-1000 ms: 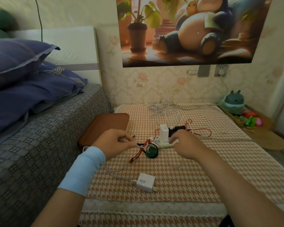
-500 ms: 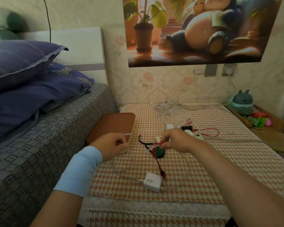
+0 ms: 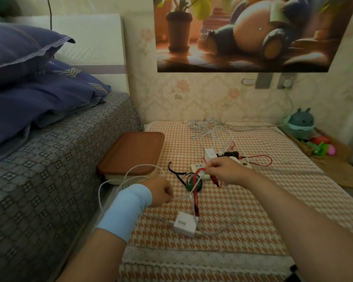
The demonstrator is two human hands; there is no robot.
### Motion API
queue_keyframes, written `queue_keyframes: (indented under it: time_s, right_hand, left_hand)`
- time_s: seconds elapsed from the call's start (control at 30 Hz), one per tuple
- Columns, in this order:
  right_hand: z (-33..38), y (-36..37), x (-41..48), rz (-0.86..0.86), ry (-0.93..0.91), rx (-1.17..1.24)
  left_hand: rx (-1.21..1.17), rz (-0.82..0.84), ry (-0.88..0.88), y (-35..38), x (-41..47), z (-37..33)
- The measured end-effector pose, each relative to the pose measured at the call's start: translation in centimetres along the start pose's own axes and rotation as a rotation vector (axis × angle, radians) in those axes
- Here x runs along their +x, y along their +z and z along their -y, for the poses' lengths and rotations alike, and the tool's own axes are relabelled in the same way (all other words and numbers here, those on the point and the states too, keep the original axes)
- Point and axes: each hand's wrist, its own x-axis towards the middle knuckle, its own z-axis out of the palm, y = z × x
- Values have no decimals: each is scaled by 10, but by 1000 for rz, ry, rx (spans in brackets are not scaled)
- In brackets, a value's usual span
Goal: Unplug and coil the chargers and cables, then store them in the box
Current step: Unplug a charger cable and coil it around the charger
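Observation:
My left hand [image 3: 160, 193] grips a white cable [image 3: 130, 171] that loops up over my blue wristband and runs on to the white 90W charger [image 3: 185, 224] lying on the checked cloth. My right hand [image 3: 224, 171] pinches a red cable [image 3: 195, 190] above the white power strip [image 3: 200, 168]; the red cable hangs down toward the 90W charger. A white charger [image 3: 210, 154] and a black plug [image 3: 229, 154] sit in the strip. The storage box [image 3: 130, 154] with its brown lid stands to the left, lid on.
A dark green round object [image 3: 192, 185] with a black cord lies beside the strip. Tangled white cables [image 3: 212, 129] lie toward the wall. A bed [image 3: 49, 159] borders the left; toys [image 3: 300, 125] stand at the right. A wall socket [image 3: 286, 80] is above.
My right hand left the strip and now lifts the red cable. My left hand drew back toward me, pulling the white cable into loops by the wrist. The 90W charger shifted slightly.

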Motion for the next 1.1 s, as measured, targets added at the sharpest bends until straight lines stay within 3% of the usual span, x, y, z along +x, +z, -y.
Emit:
queue_keyframes:
  time_s: [0.13,0.33,0.53,0.6,0.73,0.8,0.9,0.97,1.1]
  right_hand:
    - [7,6,14,-74,-124,-130]
    - [12,6,16,-64,-150,121]
    - [1,-8,11,-190,-46,437]
    - [2,-13,7,-192,-13,579]
    - [2,-15,1,-200,-17,781]
    - [1,-16,-1,-227,-59,654]
    - [-4,-16,-7,-169,-123,315]
    - [-3,-15,-12,-93,-129,95]
    - [4,-16,-18,-77,-131,-132]
  left_hand:
    - [-167,-6,1,15,16,-11]
    - [-100,52,94,0,23,-26]
    - [-854,158,239,-2,25,-6]
    - [-814,136,279,-4,26,-3]
    - [-494,83,90,7,31,-3]
    - [-480,-40,-35,9,35,-4]
    - [-611,-369,-162,2,41,0]
    - [-752,-500,-110,-4,40,2]
    - [-831,-438,143,-13,28,3]
